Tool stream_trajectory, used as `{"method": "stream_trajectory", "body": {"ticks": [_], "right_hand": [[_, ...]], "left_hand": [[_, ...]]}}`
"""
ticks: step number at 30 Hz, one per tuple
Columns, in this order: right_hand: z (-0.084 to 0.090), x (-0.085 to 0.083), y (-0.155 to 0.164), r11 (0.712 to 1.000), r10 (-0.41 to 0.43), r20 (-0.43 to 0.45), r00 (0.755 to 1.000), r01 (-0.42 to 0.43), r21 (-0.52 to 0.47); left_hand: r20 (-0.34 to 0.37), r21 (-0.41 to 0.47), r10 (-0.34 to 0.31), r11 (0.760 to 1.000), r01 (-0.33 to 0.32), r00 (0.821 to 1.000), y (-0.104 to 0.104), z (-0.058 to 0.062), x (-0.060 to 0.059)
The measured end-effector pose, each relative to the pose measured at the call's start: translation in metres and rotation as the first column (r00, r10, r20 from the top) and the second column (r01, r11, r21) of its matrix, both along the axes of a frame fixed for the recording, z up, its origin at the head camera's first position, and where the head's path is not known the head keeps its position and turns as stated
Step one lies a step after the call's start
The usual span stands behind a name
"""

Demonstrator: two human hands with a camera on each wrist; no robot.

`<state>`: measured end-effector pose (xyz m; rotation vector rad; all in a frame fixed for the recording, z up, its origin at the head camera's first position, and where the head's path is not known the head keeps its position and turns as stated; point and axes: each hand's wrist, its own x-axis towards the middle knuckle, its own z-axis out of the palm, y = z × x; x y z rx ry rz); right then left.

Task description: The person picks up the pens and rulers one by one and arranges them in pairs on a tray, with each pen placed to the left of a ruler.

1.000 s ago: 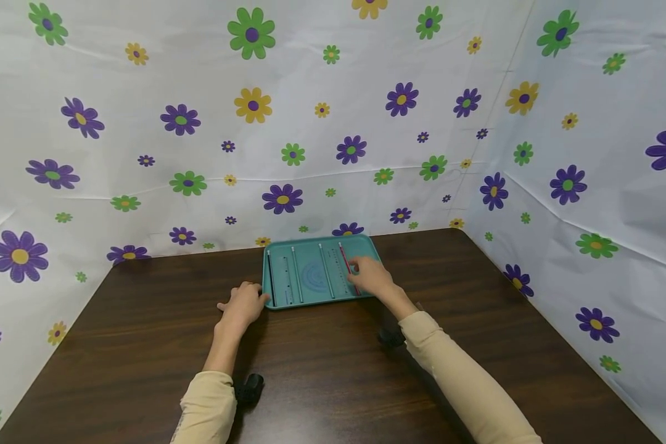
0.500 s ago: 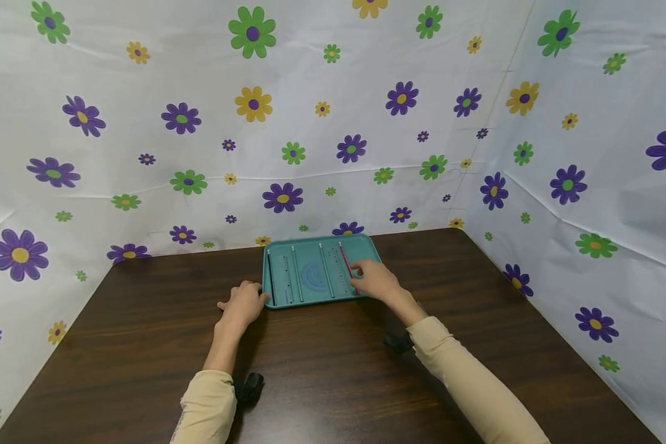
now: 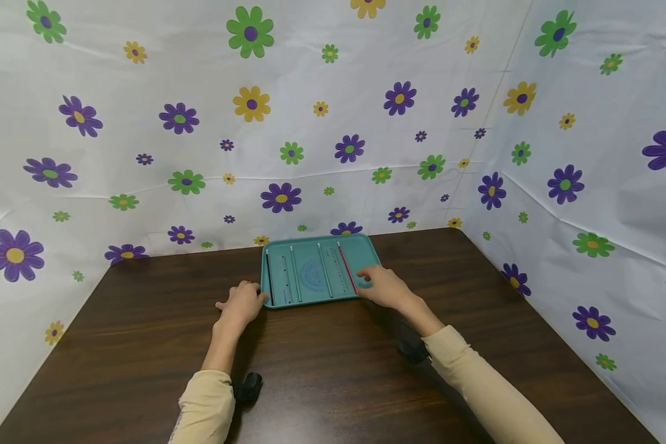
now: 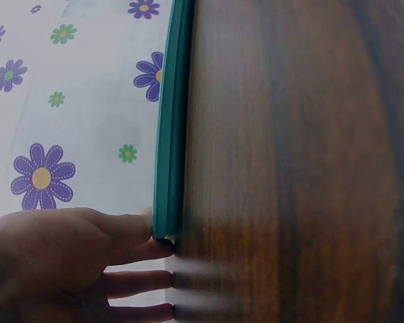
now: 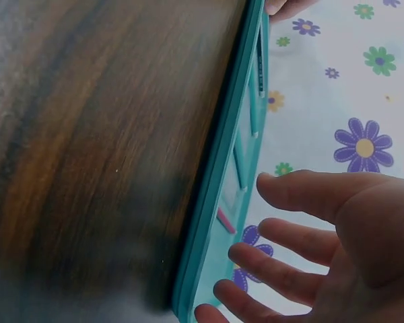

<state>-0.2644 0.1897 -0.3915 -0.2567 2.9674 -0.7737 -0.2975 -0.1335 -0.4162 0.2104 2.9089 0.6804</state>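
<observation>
Two bare hands rest at opposite sides of a teal tray (image 3: 361, 246) lying flat on a dark wooden tabletop (image 3: 322, 370), near its far edge. Left hand (image 3: 240, 304): set on the tabletop at the tray's near left corner, its fingers (image 4: 131, 229) extended and loosely spread; in the left wrist view the upper fingertip touches the tray's rim (image 4: 167, 161) while the lower ones lie on the wood, and nothing is held. Right hand (image 3: 385, 285): lies at the tray's near right corner, fingers (image 5: 289, 192) straight and fanned apart, empty; in the right wrist view they hover just over the tray's edge (image 5: 219, 175), and contact cannot be told. Tray contents, head view: four slim rods lying parallel, running front to back, namely a dark rod (image 3: 269, 279) along the left side, two pale rods (image 3: 294, 273) (image 3: 324, 269) either side of a moulded semicircular pattern (image 3: 312, 275), and a red rod (image 3: 346, 268) at the right, just beside the right hand's fingertips. The red rod also shows in the right wrist view as a short pink stub (image 5: 225, 221) inside the tray. Both forearms wear beige sleeves (image 3: 205, 407); small black camera mounts (image 3: 248, 387) sit at the wrists. White sheeting printed with purple, green and yellow flowers (image 3: 280, 197) encloses the tabletop at the back and on both sides.
</observation>
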Motion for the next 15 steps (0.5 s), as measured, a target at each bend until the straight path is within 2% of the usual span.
{"method": "stream_trajectory", "body": {"ticks": [8, 15], "right_hand": [[-0.003, 0.019, 0.009, 0.999, 0.004, -0.018, 1.000, -0.003, 0.038], [-0.001, 0.032, 0.020, 0.994, -0.039, -0.007, 0.999, 0.040, 0.098]], "left_hand": [[0.004, 0.011, -0.002, 1.000, 0.002, 1.000, 0.000, 0.000, 0.000], [0.000, 0.009, -0.002, 1.000, 0.002, 1.000, -0.001, 0.000, -0.002]]}}
